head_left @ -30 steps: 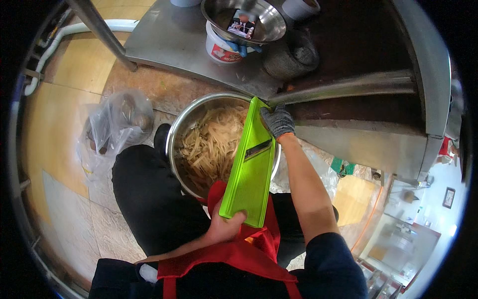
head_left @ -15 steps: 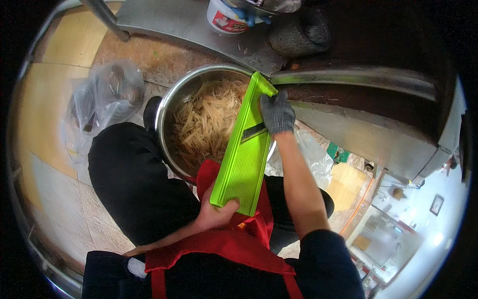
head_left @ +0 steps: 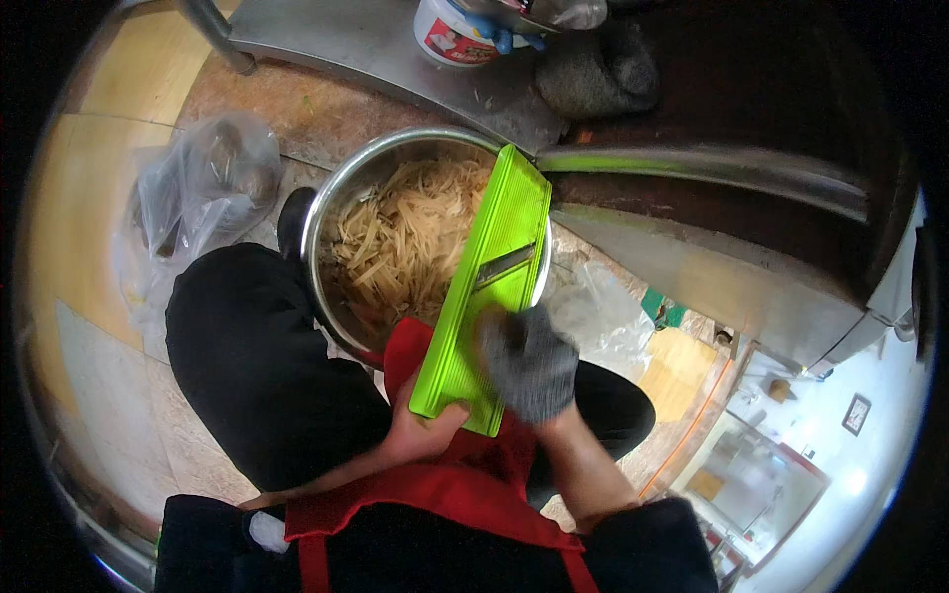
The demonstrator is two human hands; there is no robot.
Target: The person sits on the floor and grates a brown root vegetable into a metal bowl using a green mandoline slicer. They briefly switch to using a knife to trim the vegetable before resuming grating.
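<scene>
Gripping the lower end of the green slicer (head_left: 463, 326), the person's L hand (head_left: 423, 433) has its thumb on top, fingers hidden below. The gray-gloved R hand (head_left: 531, 364) is curled over the board's lower half, short of the blade (head_left: 505, 266); can't tell if there's anything in it, palm's hidden & fingers blurry. Slicer runs approx. 12:30 to 6:30, covering the 1-to-5 o'clock side of the steel pot (head_left: 420, 146) w/ pale shreds (head_left: 405, 237) inside. Board's prob. light, stiff plastic, slick if wet; best held by its ends/edges, clear of the blade. Unclear if its far end rests on the rim. Further out, re view center: clear bag (head_left: 213, 188) at 10 o'clock, contents vague; crumpled plastic (head_left: 605, 318) at 3; white tub (head_left: 445, 42) at 12, top cut off; dark mortar (head_left: 593, 79) at 1.
</scene>
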